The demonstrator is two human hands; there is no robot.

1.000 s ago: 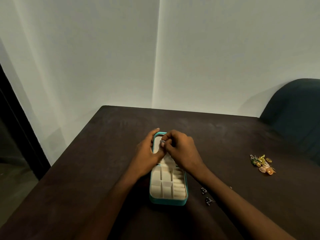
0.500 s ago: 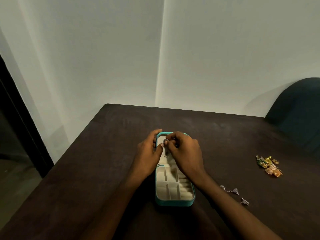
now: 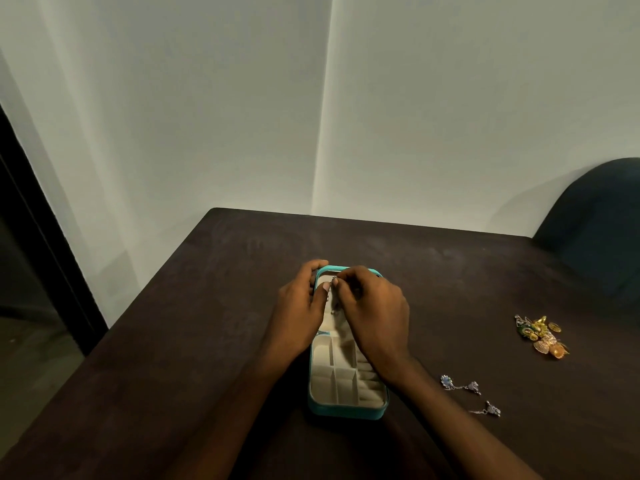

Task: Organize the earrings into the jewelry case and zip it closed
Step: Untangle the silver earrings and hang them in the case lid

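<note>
A teal jewelry case [image 3: 346, 411] lies open on the dark table, its cream compartments showing in the near half. My left hand [image 3: 299, 311] grips the left edge of the case's far half, thumb inside the lid. My right hand [image 3: 372, 313] pinches a small silver earring [image 3: 334, 282] over that far half, and its chain hangs down against the cream lining. Two silver dangling earrings [image 3: 460, 384] [image 3: 488, 409] lie on the table right of my right forearm. A heap of gold, green and orange earrings [image 3: 540, 336] sits farther right.
The dark table [image 3: 214, 306] ends at a white wall corner behind. A dark blue chair back [image 3: 595, 216] stands at the table's far right. A black frame [image 3: 38, 216] runs down the left side beyond the table edge.
The view has shifted, so the case sits a little more to the right. Both hands stay at the case's far half, my right hand still pinching the silver earring.
</note>
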